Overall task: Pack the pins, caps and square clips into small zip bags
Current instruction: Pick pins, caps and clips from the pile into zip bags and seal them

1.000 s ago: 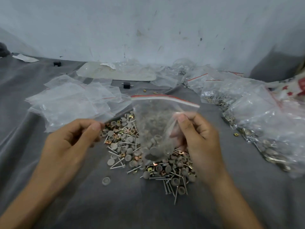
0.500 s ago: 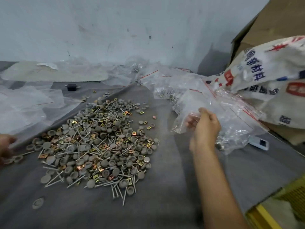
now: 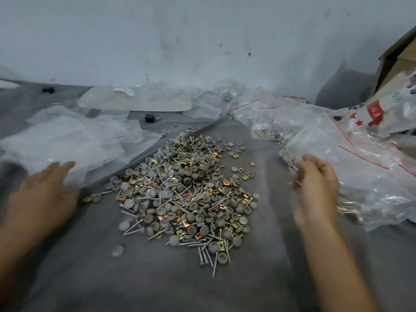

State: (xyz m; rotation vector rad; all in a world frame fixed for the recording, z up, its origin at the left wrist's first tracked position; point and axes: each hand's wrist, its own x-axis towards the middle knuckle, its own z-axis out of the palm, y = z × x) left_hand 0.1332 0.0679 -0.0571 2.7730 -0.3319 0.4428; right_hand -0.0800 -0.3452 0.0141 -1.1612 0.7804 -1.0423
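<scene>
pins, caps and square clips (image 3: 186,192) lie mixed in one loose heap at the middle of a grey cloth (image 3: 225,284). we see silver pins, round grey caps and small brass- or copper-coloured square clips, densest at the centre and thinning at the edges. one stray cap (image 3: 118,251) lies apart, near the heap's lower left. to the left of the heap, empty zip bags (image 3: 67,140) are spread flat on the cloth. our left hand (image 3: 45,194), blurred, is released, its fingers straight, with the fingertips at the near edge of these bags; we cannot tell whether they touch the plastic. to the right, filled zip bags (image 3: 360,176) with red seal lines lie piled, pins and clips showing through them. our right hand (image 3: 315,188) is likewise released, fingers loosely bent, just beside the left edge of that pile and grasping nothing that we can make out. behind the heap a small black block (image 3: 149,118) sits on the cloth, and more clear plastic (image 3: 135,100) lies along the foot of a pale wall (image 3: 180,41). at the far right, a printed sack (image 3: 382,111) lies in front of a cardboard box (image 3: 396,61).
</scene>
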